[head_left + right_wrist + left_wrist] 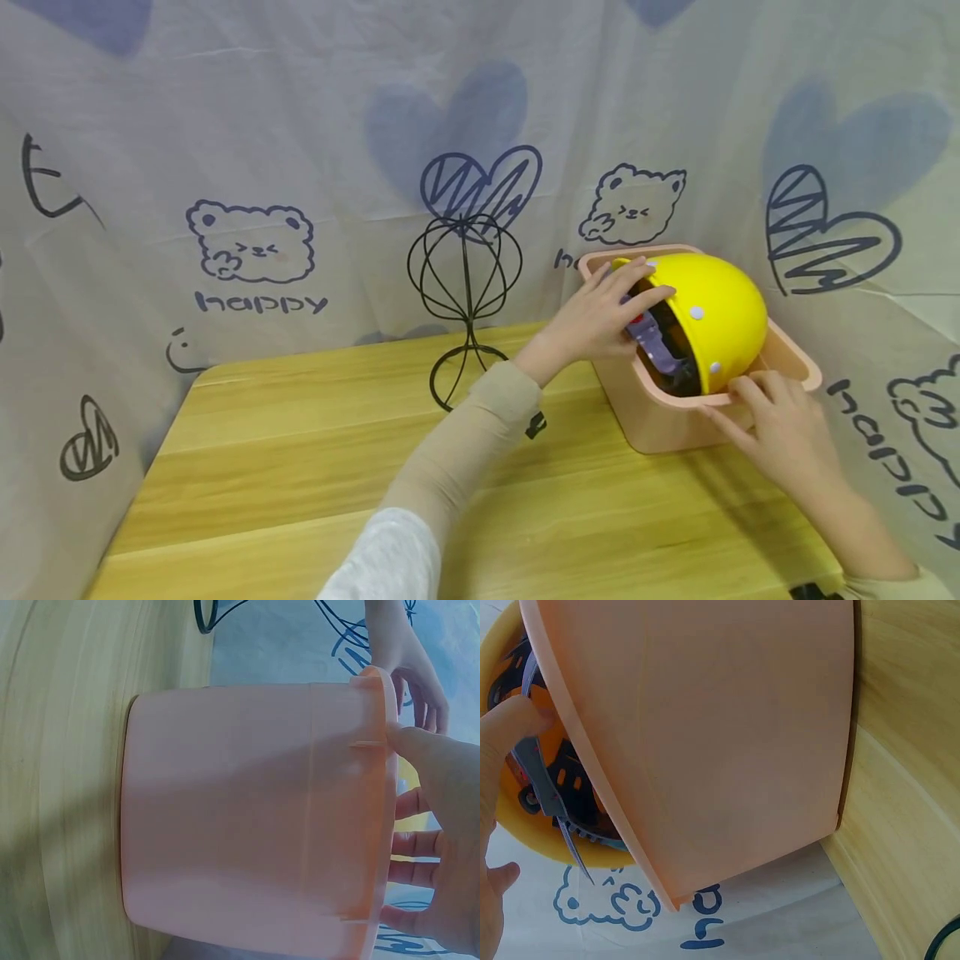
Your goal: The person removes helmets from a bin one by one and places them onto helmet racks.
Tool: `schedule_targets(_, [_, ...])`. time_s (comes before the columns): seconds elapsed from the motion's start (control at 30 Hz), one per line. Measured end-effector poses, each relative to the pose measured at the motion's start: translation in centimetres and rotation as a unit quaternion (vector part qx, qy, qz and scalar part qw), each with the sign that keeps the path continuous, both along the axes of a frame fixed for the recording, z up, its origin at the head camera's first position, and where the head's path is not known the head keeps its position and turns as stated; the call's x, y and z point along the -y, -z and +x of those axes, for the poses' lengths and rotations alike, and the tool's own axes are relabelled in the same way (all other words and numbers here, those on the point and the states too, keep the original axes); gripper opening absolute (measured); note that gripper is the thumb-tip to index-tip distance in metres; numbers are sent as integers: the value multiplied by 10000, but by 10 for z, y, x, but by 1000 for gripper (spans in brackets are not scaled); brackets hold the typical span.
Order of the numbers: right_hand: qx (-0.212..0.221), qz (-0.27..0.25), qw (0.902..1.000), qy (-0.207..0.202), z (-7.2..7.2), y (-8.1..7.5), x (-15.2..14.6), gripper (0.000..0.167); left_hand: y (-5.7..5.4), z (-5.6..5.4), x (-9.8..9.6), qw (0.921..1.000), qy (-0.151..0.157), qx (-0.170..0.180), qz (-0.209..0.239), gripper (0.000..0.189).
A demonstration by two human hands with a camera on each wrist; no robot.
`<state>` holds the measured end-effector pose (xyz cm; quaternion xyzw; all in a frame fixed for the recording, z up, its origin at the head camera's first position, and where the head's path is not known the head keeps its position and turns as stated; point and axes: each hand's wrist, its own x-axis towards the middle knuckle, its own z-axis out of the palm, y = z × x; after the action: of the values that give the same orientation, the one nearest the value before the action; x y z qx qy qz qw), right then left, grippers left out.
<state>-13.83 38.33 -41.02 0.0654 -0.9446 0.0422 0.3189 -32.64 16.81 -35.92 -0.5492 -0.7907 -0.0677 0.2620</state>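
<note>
A yellow helmet point(716, 308) lies tilted in the mouth of a pink plastic bin point(622, 400), its open side facing left. Grey-purple straps and a dark inner harness point(574, 780) show inside it. My left hand point(600, 317) holds the helmet's left rim, fingers over the shell and the thumb side at the opening. In the left wrist view one digit reaches in by the strap point(536, 769). At the bin's front right rim is my right hand point(787, 425), its thumb on the outer side and its fingers over the rim beside the helmet.
A black wire stand point(467, 308) with a round cage top stands left of the bin, behind my left forearm. A small black item point(536, 425) lies by that arm. The wooden table point(300, 467) meets a printed cloth point(337, 167) at the back.
</note>
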Motion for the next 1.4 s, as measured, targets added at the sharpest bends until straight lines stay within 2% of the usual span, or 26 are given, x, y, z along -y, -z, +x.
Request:
schedule_targets(0.27, [82,-48,9999,53,-3,0,2,44,0,2,-1,9990,348,-233,142,75])
schedule_targets(0.5, [192,-94,9996,159,-2,0,2,45,6,4,-1,9969,520,-553,230,66])
schedule_targets(0.7, [69,-53,9999,79,0,1,2,46,11,4,-2,9938,673,-795,379,58])
schedule_targets(1.0, [-40,-79,9999,79,-1,2,3,47,14,5,-2,9910,554,-1154,384,56])
schedule_targets(1.07, [-59,-108,9999,60,0,2,3,52,15,6,-1,9907,517,-1196,394,56])
schedule_targets(1.23, [-238,-124,9996,-40,0,3,1,78,18,7,-2,9884,470,-1338,534,53])
schedule_targets(1.4, [-336,-71,9994,-88,-3,2,-1,77,20,6,-3,9849,453,-1529,675,53])
